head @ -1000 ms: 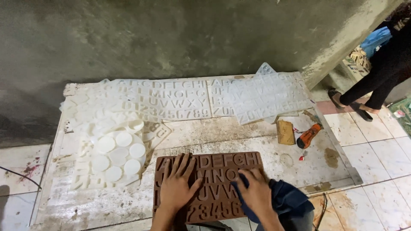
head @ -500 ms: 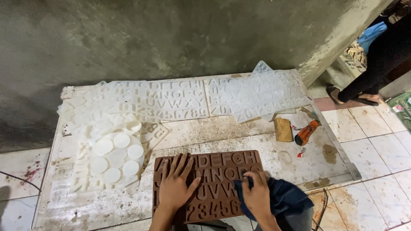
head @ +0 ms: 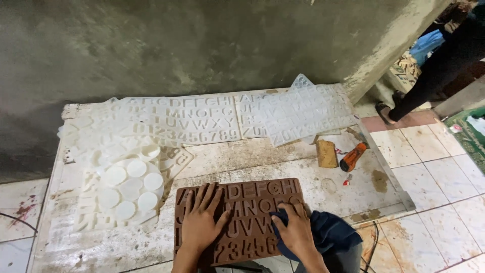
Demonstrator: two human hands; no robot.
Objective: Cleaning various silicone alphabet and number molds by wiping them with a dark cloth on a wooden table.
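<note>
At the far left of the stained white board (head: pixel 313 172) lies a white mould with round cavities (head: pixel 129 189), resting on other white moulds. Behind it, along the grey wall (head: pixel 202 45), white letter-and-number moulds (head: pixel 177 119) lie flat side by side. The brown letter-and-number mould (head: pixel 257 202) lies flat at the near edge of the board, centred in front of the person. The left hand (head: pixel 199 225) is open, fingers spread, palm pressed flat on the left part of the brown mould, gripping nothing. The right hand (head: pixel 293 230) is curled around a dark blue cloth (head: pixel 331 232), pressing it onto the mould's right part. Further right lie a tan block (head: pixel 326 153) and an orange tool (head: pixel 352 156), just beside each other. On the tiled floor (head: pixel 439 177) at far right stands another person's leg (head: pixel 434 71).
</note>
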